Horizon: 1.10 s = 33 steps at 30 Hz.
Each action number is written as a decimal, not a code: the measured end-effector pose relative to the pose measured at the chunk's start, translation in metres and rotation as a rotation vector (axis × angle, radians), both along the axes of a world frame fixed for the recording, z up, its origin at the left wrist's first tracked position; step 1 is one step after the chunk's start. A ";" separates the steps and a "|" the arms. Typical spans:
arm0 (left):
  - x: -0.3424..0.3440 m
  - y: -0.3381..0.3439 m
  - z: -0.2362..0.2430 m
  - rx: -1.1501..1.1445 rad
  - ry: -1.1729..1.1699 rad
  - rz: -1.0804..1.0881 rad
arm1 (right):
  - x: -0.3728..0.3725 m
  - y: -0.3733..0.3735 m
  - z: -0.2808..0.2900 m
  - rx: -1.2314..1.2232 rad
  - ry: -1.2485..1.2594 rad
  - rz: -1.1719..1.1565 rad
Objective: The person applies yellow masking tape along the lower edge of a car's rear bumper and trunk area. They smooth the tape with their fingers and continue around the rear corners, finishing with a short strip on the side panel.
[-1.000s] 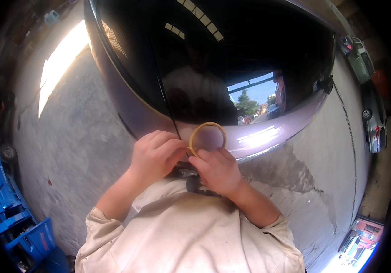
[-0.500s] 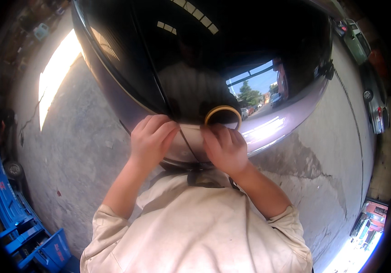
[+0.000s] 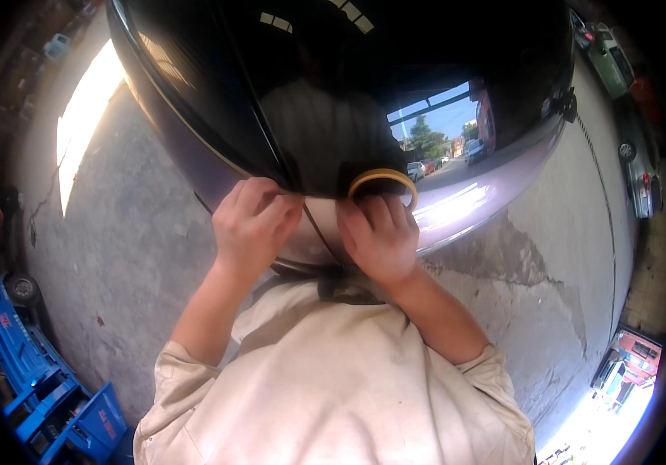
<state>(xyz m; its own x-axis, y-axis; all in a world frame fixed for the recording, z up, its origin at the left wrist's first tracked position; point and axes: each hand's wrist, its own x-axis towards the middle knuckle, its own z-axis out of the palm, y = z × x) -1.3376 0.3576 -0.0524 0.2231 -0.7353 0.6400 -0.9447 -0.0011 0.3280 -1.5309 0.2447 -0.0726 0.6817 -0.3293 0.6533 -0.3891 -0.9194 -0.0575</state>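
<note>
Hands pressing against the lower edge of a glossy dark car body panel, right where a thin seam line is running down the curved surface. Left hand curling over the edge, fingers bunched together and seemingly pinching something small at the seam, though too hidden under the knuckles to tell what, so impossible to say whether truly clamped on anything. Right hand resting flat-fingered on the panel just beside the seam, carrying a roll of yellowish masking tape hooked at the fingertips, the ring standing up against the dark paint. Judging by this, taping along the seam looking barely begun: no laid strip showing on the panel, roll close to the starting point, both hands working at one spot. Remaining, by the look of it, nearly the whole run of the seam upward. Reflecting in the paint: sky, a tree and parked cars. Lying beneath, cracked concrete floor, with blue crates far off at the lower left and a beige shirt filling the foreground.
</note>
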 end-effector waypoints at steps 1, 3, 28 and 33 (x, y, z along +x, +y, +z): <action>-0.002 -0.001 0.001 0.000 0.003 0.013 | 0.001 0.000 0.000 0.007 -0.004 -0.002; -0.004 -0.002 0.001 -0.002 0.009 0.042 | 0.002 -0.001 -0.001 0.013 -0.021 -0.005; -0.010 -0.009 0.013 0.137 0.243 0.164 | 0.018 0.006 0.017 0.189 -0.034 -0.124; -0.010 -0.007 0.021 0.165 0.312 0.218 | 0.023 0.010 0.023 0.245 0.000 -0.166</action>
